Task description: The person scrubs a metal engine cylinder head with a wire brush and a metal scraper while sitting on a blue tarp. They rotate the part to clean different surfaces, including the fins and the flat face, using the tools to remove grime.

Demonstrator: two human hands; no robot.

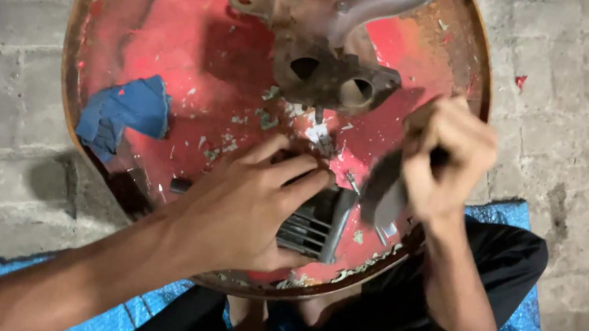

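two hands at work on one finned metal part atop a round red drum lid

the left hand [245, 209] lies spread and pressed on the dark finned metal part [316, 227], which sits under its fingers near the red drum lid's [167, 30] closest rim. just to its right, the right hand [446, 165] is fisted round one blurred flat tool [384, 191]. beyond both hands stands one rusty manifold [331, 77] with two round ports; off to the left lies one blue rag [127, 113].
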